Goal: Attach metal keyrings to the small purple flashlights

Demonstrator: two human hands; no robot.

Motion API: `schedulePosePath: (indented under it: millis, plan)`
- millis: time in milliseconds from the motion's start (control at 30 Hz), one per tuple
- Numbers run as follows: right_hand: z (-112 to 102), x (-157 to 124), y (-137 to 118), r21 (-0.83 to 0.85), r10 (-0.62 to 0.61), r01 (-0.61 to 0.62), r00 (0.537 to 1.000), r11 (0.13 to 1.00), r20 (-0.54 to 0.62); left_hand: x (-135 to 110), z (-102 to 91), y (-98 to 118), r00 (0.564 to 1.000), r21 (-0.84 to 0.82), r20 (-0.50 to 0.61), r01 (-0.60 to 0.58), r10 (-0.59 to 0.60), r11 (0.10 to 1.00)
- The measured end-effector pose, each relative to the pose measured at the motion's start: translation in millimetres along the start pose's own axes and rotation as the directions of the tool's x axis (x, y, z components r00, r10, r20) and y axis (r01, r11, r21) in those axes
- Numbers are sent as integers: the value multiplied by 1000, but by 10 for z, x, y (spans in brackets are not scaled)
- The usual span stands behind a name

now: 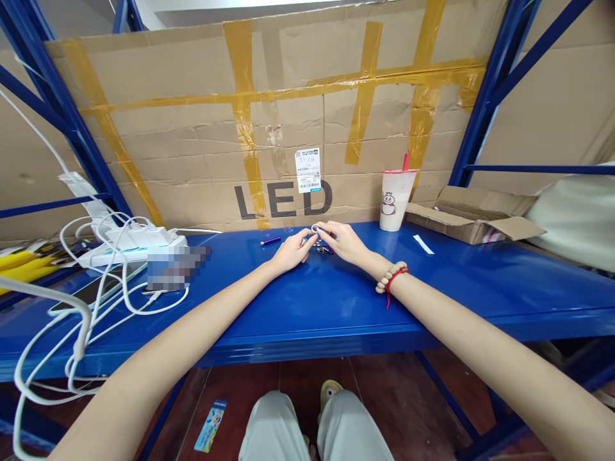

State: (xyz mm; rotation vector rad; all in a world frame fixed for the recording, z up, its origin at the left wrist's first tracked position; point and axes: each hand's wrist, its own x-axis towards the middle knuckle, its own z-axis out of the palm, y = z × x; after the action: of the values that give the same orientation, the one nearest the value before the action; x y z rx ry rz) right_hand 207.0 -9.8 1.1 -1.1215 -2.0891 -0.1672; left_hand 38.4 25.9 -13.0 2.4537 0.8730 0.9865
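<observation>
My left hand (293, 251) and my right hand (343, 241) meet over the middle of the blue shelf. Between their fingertips is a small silver ring (314, 228), looking like a key ring, which both hands pinch. Just below the fingers are small metal pieces (321, 250) with a purple part, partly hidden by the hands; whether they hang from the ring I cannot tell. A short purple stick (270, 241) with a silver end lies to the left of my left hand. A beaded bracelet (391, 276) with a red cord circles my right wrist.
A lidded drink cup (396, 202) with a red straw stands behind right, near a white paper strip (423, 244) and an open cardboard box (473, 214). White cables (127, 282), a power strip (132, 238) and phones crowd the left. Behind stands a large taped carton (192, 153).
</observation>
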Motion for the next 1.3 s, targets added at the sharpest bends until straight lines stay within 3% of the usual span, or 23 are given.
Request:
schedulePosePath:
  millis: [1300]
  plan:
    - [22,6,14,-12,26,-26,1000,1000,7,6,7,-36,1000,-92,12,0,1,996]
